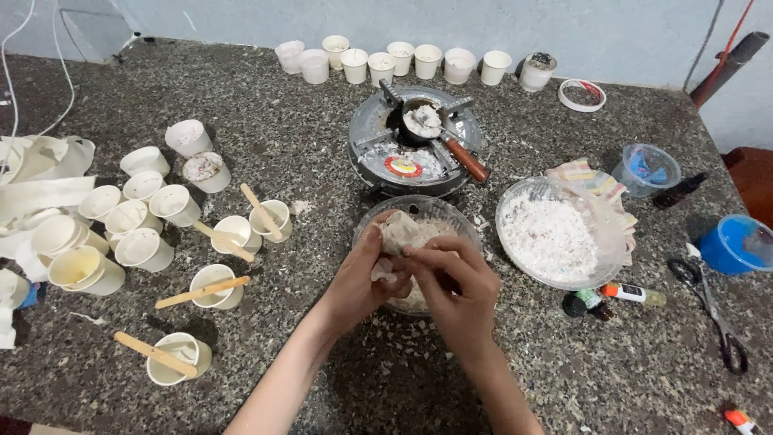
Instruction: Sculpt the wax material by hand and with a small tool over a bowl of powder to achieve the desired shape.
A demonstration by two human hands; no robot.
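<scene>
Both hands, left hand (pixel 364 270) and right hand (pixel 452 282), pinch 1 pale, crumbly wax lump (pixel 400 234) between them, directly above the clear glass bowl (pixel 419 204), nearer the left hand.

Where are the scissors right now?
In the head view, the scissors lie on the granite table at the far right, just below the blue cup and right of the small bottles.

One head-worn camera looks steeply down and forward from above the counter (pixel 306 137), close over the hands (pixel 419 282) at lower centre. The far wall (pixel 564 32) crosses the top edge.
</scene>
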